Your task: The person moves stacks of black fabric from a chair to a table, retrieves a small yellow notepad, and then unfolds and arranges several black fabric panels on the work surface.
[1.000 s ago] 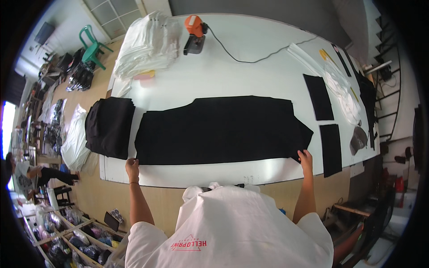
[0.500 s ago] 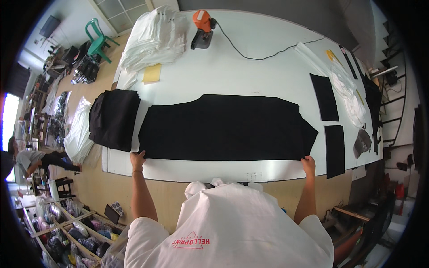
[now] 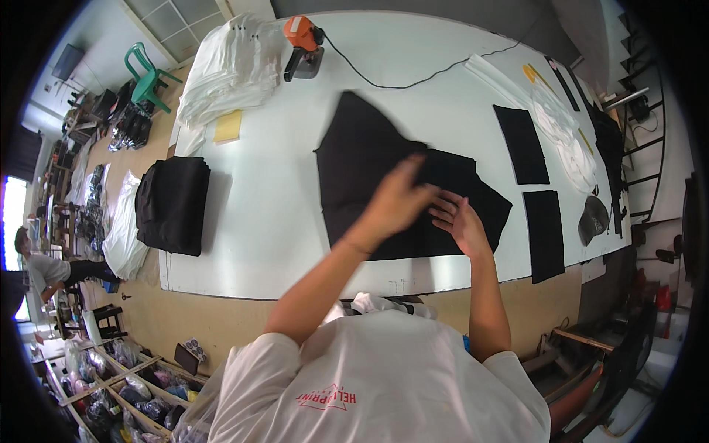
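A black fabric piece point(image 3: 354, 184) lies on the white table in front of me, its left part folded over toward the right. The far corner of that folded part is blurred. My left hand point(image 3: 399, 198) is over the middle of the fabric, smeared by motion, so whether its fingers grip the cloth is not clear. Close beside it, above the fabric's right part, is my right hand point(image 3: 467, 227), its fingers apart and nothing seen in them. At the table's left end sits a folded black fabric stack point(image 3: 173, 205).
Farther back are a white fabric stack point(image 3: 225, 70), a yellow pad point(image 3: 228, 126) and an orange corded power tool point(image 3: 301, 48). Two black panels point(image 3: 521, 144), white cloth point(image 3: 565, 133) and a dark cap point(image 3: 593, 220) lie at the right. Another person point(image 3: 48, 269) is at far left.
Both hands left the fabric's near corners and came together over its middle. The fabric's left part has been folded over to the right. The view has shifted slightly.
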The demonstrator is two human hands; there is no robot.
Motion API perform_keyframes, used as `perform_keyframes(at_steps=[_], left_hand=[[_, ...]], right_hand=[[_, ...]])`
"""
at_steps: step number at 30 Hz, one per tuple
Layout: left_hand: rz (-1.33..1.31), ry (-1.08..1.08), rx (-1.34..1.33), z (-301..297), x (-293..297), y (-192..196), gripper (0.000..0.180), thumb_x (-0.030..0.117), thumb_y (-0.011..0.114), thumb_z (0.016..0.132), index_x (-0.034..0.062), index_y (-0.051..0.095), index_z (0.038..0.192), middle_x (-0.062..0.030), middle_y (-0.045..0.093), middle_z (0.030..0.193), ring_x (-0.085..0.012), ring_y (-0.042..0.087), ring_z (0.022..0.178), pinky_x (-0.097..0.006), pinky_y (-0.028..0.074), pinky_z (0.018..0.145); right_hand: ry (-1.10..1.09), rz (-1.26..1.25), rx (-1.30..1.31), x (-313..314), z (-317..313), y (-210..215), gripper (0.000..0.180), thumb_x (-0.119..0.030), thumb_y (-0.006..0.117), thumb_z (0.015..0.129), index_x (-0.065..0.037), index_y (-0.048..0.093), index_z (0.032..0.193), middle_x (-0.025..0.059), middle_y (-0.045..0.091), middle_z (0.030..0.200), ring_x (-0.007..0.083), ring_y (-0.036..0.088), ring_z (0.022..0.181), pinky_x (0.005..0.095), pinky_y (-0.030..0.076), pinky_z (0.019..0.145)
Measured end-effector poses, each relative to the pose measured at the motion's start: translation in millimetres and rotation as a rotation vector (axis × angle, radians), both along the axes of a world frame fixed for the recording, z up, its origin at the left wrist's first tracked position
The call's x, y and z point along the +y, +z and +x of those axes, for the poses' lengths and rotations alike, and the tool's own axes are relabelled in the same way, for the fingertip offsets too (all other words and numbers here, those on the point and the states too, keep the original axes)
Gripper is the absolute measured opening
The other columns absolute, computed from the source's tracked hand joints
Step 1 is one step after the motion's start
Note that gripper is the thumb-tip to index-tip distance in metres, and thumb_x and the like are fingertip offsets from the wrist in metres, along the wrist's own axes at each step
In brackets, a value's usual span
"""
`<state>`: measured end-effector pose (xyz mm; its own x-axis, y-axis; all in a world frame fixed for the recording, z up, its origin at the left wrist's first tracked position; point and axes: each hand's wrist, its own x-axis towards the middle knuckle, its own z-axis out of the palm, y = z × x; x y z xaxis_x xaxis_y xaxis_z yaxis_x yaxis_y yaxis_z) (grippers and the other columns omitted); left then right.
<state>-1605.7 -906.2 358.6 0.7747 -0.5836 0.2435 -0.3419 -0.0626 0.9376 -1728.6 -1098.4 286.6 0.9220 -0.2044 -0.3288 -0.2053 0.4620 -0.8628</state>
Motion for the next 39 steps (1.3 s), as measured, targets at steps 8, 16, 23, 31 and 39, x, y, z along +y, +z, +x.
perform_keyframes(at_steps=[8,16,23,31,39], left_hand=[[0.149,-0.403,0.270,-74,-27,-74,0.035,0.021,0.065,0.090,-0.0006,0.063,0.118,-0.0129,0.064,0.091,-0.0164,0.062,0.077,-0.029,0.051,0.070],[0.633,0.592,-0.185,-43,74,-177,0.040,0.015,0.065,0.085,-0.0011,0.053,0.119,-0.0206,0.064,0.096,-0.0366,0.057,0.100,-0.045,0.044,0.091],[0.717,0.503,0.313,-48,85,-176,0.041,0.021,0.068,0.085,-0.0013,0.051,0.115,-0.0223,0.066,0.091,-0.0382,0.063,0.086,-0.043,0.050,0.078],[0.627,0.491,0.320,37,63,-188,0.052,0.043,0.060,0.091,-0.0061,0.059,0.108,-0.0256,0.067,0.099,-0.0403,0.064,0.096,-0.044,0.050,0.083],[0.722,0.436,0.005,134,10,-183,0.043,0.031,0.067,0.087,-0.0019,0.060,0.115,-0.0226,0.052,0.129,-0.0401,0.054,0.116,-0.044,0.046,0.097]], right_hand=[[-0.278,0.091,0.212,-81,-45,-82,0.078,-0.063,0.049,0.091,-0.002,0.043,0.139,0.0110,0.049,0.140,0.0241,0.049,0.124,0.0371,0.040,0.104],[-0.161,-0.212,0.361,-108,-18,-64,0.055,-0.024,0.065,0.090,0.001,0.047,0.135,0.0120,0.056,0.130,0.0223,0.051,0.120,0.0336,0.038,0.104],[-0.042,-0.419,0.329,-126,-65,-86,0.061,-0.020,0.072,0.083,0.003,0.046,0.133,0.0155,0.056,0.130,0.0251,0.051,0.121,0.0358,0.038,0.103],[-0.282,-1.401,0.261,-81,-63,-88,0.032,-0.012,0.065,0.085,-0.007,0.057,0.115,0.0119,0.064,0.093,0.0296,0.064,0.083,0.0403,0.050,0.077],[0.538,0.008,0.604,63,-71,-85,0.030,-0.032,0.060,0.095,-0.006,0.059,0.111,0.0069,0.065,0.104,0.0164,0.063,0.091,0.0291,0.052,0.075]])
